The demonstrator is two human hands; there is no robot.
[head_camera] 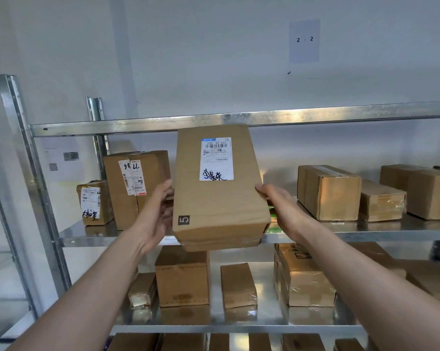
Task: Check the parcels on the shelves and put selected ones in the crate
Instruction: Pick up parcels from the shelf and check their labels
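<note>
I hold a long brown cardboard parcel (214, 201) up in front of the middle shelf, tilted with its top face toward me. A white shipping label (216, 159) with a barcode and black handwriting sits on its upper part, and a dark square marked 5 is at its lower left. My left hand (156, 214) grips the parcel's left side. On its right side my right hand (281, 207) presses, thumb on the top face. No crate is in view.
A metal shelf rack (46, 198) fills the view. Labelled boxes (135, 183) stand at the left of the middle shelf, plain boxes (327, 192) at its right. Several more boxes (182, 277) sit on the lower shelves. A paper marked 2-2 (304, 41) hangs on the wall.
</note>
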